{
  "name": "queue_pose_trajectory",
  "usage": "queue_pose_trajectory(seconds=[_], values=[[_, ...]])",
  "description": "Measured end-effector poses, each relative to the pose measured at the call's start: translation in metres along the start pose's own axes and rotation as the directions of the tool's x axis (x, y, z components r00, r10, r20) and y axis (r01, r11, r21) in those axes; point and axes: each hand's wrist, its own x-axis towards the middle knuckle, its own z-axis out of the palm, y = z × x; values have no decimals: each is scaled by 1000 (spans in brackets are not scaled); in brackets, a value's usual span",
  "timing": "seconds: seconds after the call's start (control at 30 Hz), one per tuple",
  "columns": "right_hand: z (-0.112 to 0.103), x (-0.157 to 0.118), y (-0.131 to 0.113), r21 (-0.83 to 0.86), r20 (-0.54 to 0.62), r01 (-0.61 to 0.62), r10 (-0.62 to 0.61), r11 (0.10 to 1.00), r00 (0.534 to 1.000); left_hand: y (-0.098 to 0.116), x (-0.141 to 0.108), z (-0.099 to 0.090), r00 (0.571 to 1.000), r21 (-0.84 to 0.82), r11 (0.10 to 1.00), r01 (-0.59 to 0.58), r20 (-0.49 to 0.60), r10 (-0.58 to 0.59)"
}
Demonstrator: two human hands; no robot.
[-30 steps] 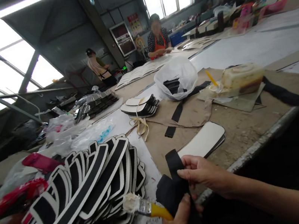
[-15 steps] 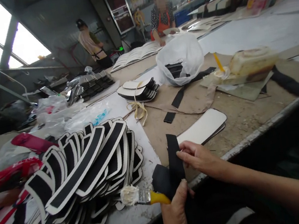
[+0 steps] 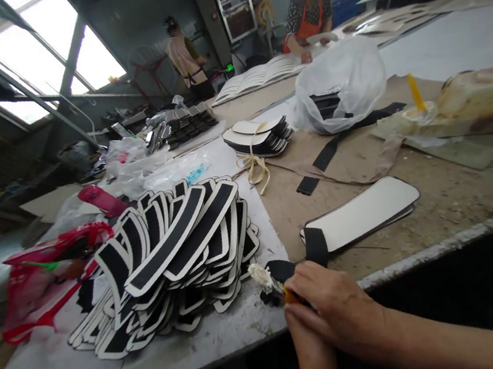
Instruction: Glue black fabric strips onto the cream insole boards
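Note:
My right hand is closed over my left hand, at the yellow handle of a glue brush. White paste coats the brush's bristles, which point left over the table edge. My left hand is closed beneath, its fingers mostly hidden; black strips show just beyond the hands. The end of one black strip lies against the near end of a white, rounded panel, which rests on another panel. To the left, a large fanned pile of white-edged black panels spreads across the table.
Behind the panel stand a tied bundle of panels and a plastic bag holding black pieces. A stained yellowish container sits at right beside a yellow stick. Red bags lie at left. Two people are in the background.
My right hand has moved from the upper end of the black strip down onto the brush handle by my left hand. The strip's end has dropped toward the panel. The view has swung left.

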Motion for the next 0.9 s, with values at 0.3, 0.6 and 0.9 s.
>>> queue_pose_trajectory(seconds=[0.3,0.6,0.9], values=[[-38,19,-1,634,-166,-50,199,771,966,11,5,6,992,28,998,57,108,-60],[-67,-3,69,285,-283,-102,186,953,941,19,2,-11,891,-397,807,437,318,-325],[-70,-34,101,27,-262,51,-42,998,964,46,0,-2,847,-687,497,530,398,-354]])
